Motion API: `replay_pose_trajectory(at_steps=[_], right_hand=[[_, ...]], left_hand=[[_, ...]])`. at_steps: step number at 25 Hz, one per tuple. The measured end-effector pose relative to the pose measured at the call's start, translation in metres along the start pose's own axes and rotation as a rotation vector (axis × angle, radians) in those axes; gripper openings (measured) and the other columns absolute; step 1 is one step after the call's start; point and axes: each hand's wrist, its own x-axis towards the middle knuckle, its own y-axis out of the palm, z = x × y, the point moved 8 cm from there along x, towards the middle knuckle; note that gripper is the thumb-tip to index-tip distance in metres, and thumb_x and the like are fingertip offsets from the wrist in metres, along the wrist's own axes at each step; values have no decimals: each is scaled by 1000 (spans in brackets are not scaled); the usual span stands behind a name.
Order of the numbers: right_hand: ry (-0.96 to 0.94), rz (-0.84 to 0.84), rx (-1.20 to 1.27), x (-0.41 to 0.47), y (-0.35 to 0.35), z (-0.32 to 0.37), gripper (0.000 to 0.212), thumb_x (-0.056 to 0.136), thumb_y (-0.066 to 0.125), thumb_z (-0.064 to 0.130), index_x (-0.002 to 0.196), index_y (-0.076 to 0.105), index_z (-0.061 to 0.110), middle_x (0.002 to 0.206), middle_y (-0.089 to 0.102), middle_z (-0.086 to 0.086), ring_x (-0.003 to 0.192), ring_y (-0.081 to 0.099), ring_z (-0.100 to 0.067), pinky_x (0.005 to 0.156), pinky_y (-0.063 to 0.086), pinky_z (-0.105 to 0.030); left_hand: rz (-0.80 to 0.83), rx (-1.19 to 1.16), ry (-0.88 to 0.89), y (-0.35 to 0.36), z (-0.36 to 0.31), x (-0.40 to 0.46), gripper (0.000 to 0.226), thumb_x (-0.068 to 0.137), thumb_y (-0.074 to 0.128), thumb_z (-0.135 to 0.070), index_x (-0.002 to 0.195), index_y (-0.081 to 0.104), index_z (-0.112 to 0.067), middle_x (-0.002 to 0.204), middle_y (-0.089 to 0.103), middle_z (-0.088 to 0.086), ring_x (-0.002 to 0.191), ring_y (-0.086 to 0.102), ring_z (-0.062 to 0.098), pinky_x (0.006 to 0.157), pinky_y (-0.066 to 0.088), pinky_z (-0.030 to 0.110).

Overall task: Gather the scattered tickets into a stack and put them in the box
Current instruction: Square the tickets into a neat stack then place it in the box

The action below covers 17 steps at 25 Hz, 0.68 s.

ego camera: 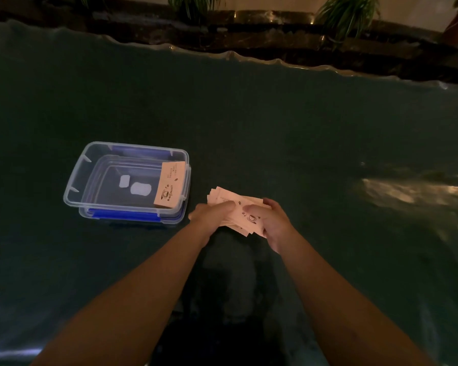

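While both forearms reach fwd over the bench [302, 133], our left hand [213, 215] & right hand [271, 223] close fingers on the uneven tickets [245, 213], right of the box [90, 165].

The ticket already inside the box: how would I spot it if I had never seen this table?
Find the clear plastic box with blue clips on the dark table, left of the hands. Along its right inner wall lies a pale orange ticket printed with a coffee cup. Unlike the fanned tickets held in the hands, it lies alone inside the box.
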Motion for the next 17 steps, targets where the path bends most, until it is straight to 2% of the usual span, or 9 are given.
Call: replay_pose_trajectory(at_steps=[2,6,9,10,12,13,15,17], right_hand=[[9,44,52,-7,-1,-5,69,73,91,13,131,55,22,115,77,-7,98,78,-24,74,62,-40],[42,144,171,-31,1,-25,61,79,87,9,132,56,16,114,80,-12,94,81,-25,80,66,-43],[72,189,315,-53,8,-51,56,86,82,13,135,55,13,118,80,-15,106,78,-32,91,63,-51],[58,196,376,-62,10,-56,56,87,82,13,136,54,12,120,79,-17,109,77,-34,95,61,-53],[18,185,471,-77,12,-62,60,84,84,13,136,54,9,122,77,-20,113,75,-36,94,61,-53],[-4,177,496,-83,13,-63,63,81,86,14,135,54,7,122,77,-20,113,75,-36,91,62,-50],[-43,181,505,-94,15,-65,70,75,88,17,135,55,3,123,77,-20,114,74,-35,86,64,-45],[-81,213,474,-103,16,-65,75,73,91,20,137,56,3,127,75,-20,118,73,-35,87,64,-43]], left_hand=[[81,-8,-1,-2,4,-1,104,59,80,-57,147,45,-14,126,57,7,109,59,23,97,51,44],[211,-11,27,-6,19,-13,122,49,86,-54,153,37,-14,142,55,10,124,57,28,108,46,48],[245,-305,88,0,25,-28,98,71,89,-22,152,34,-17,127,69,12,111,71,28,90,58,45],[233,-385,115,0,27,-34,92,75,88,-14,150,34,-20,126,70,12,109,72,29,90,60,47],[205,-511,133,3,35,-46,85,77,86,-8,146,39,-21,127,70,13,109,73,31,96,58,55],[214,-565,136,6,39,-53,76,79,85,-8,144,45,-15,125,72,13,109,73,32,99,57,57],[292,-630,152,16,44,-69,54,86,79,-11,136,59,-11,119,77,13,108,75,32,99,56,57],[353,-605,209,21,44,-82,50,86,79,-8,132,62,-16,116,79,10,106,76,29,95,59,55]])
